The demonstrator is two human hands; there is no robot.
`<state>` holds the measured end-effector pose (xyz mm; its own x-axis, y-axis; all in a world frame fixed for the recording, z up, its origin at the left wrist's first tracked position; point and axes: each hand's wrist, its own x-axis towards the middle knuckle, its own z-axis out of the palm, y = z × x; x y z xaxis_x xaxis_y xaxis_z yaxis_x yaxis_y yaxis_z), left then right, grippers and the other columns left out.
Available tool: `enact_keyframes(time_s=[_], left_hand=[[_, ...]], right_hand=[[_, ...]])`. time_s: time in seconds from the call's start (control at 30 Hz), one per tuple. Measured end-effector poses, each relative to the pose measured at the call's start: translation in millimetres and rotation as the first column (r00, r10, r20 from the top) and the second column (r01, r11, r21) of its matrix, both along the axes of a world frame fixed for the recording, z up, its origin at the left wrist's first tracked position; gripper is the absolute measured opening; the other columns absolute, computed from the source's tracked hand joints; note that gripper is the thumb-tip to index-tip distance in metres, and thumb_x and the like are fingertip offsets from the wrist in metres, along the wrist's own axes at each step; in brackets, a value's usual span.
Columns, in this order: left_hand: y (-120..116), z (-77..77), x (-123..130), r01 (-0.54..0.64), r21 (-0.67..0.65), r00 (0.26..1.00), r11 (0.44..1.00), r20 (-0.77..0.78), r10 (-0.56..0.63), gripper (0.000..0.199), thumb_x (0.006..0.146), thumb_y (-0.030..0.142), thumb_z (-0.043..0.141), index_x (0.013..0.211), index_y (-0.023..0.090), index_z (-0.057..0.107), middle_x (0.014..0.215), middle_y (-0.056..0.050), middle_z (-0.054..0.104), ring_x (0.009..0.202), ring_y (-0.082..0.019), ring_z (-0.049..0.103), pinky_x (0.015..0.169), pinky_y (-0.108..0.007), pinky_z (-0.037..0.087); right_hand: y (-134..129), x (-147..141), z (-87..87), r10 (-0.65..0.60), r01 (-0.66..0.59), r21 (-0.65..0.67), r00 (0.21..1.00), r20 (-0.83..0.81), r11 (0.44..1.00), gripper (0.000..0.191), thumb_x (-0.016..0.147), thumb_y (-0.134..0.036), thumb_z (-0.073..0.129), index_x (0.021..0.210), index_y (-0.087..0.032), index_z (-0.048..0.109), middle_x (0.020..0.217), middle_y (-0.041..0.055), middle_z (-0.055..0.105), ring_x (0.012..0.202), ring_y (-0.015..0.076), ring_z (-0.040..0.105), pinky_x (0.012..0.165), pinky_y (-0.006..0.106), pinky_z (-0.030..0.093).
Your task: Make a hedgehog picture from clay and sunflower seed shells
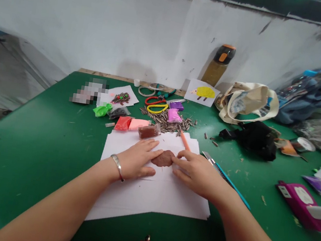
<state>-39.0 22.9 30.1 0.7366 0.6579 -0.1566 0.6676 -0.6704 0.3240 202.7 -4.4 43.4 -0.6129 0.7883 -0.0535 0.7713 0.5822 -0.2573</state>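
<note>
Beneath our hands we have a flat green tabletop [41, 131], then a stack of white paper sheets [148, 199]. Our bare left hand [138, 157] lies flat, thumb spread wide; our bare right hand [196, 172] has loosely bent, parted fingers. Beyond both is a heap of dark striped seeds [162, 124]. Between our hands, fingertips touch a flattened brown clay oval [163, 158]. Just beyond our left is a clear bag of brown clay [149, 131]; beyond our right, a slim orange stick [185, 141].
</note>
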Motion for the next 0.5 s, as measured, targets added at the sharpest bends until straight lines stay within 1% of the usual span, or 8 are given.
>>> enact_keyframes(time_s=[0.17,0.23,0.3,0.4,0.43,0.5], left_hand=[[1,0.6,2,-0.006,-0.007,1.0,1.0,-0.02,0.006,0.067,0.08,0.038,0.06,0.139,0.016,0.038,0.147,-0.018,0.033,0.135,-0.032,0.03,0.109,-0.044,0.025],[0,0.4,2,-0.003,0.003,1.0,1.0,-0.011,0.003,0.066,0.079,0.038,0.06,0.138,0.016,0.04,0.146,-0.018,0.035,0.134,-0.032,0.031,0.108,-0.045,0.026],[-1,0.6,1,0.001,0.021,1.0,1.0,0.016,-0.002,0.064,0.079,0.037,0.061,0.136,0.016,0.042,0.144,-0.018,0.038,0.132,-0.033,0.035,0.107,-0.045,0.029],[-5,4.2,-2,-0.01,0.059,0.993,0.998,0.121,0.003,0.06,0.081,0.037,0.06,0.135,0.017,0.043,0.14,-0.016,0.045,0.127,-0.03,0.043,0.104,-0.042,0.036],[-5,6.4,-3,-0.027,0.091,0.984,0.996,0.18,0.01,0.056,0.084,0.036,0.057,0.135,0.018,0.043,0.138,-0.014,0.048,0.126,-0.027,0.045,0.103,-0.041,0.038],[-4,11.1,-6,-0.091,0.198,0.949,0.976,0.314,0.024,0.045,0.089,0.033,0.05,0.132,0.018,0.046,0.132,-0.011,0.055,0.122,-0.023,0.05,0.102,-0.038,0.04]], right_hand=[[-2,-3,1.3,0.013,-0.013,-0.006,1.0,0.027,1.0,0.025,0.092,-0.031,0.044,0.099,-0.023,0.066,0.107,0.0057,0.061,0.085,0.0184,0.061,0.075,0.03,0.043],[-1,-2,1.4,0.016,-0.016,-0.022,1.0,0.0,1.0,0.024,0.091,-0.031,0.044,0.096,-0.023,0.067,0.107,0.0057,0.061,0.085,0.0181,0.061,0.076,0.03,0.043],[0,0,0.5,-0.005,0.003,-0.038,0.998,-0.059,0.999,0.024,0.092,-0.03,0.045,0.098,-0.023,0.067,0.107,0.0057,0.063,0.087,0.0182,0.062,0.077,0.03,0.045],[3,2,-1.3,-0.121,0.118,-0.029,0.98,-0.16,0.993,0.027,0.092,-0.029,0.043,0.109,-0.025,0.065,0.106,0.0054,0.065,0.089,0.0188,0.062,0.078,0.031,0.046],[4,3,-1.6,-0.163,0.161,-0.023,0.969,-0.185,0.987,0.028,0.092,-0.029,0.043,0.111,-0.026,0.064,0.106,0.0052,0.066,0.089,0.0191,0.062,0.078,0.031,0.046],[8,1,-1.0,-0.213,0.214,-0.018,0.953,-0.217,0.977,0.028,0.091,-0.028,0.044,0.111,-0.026,0.065,0.104,0.0048,0.067,0.09,0.02,0.063,0.078,0.032,0.046]])
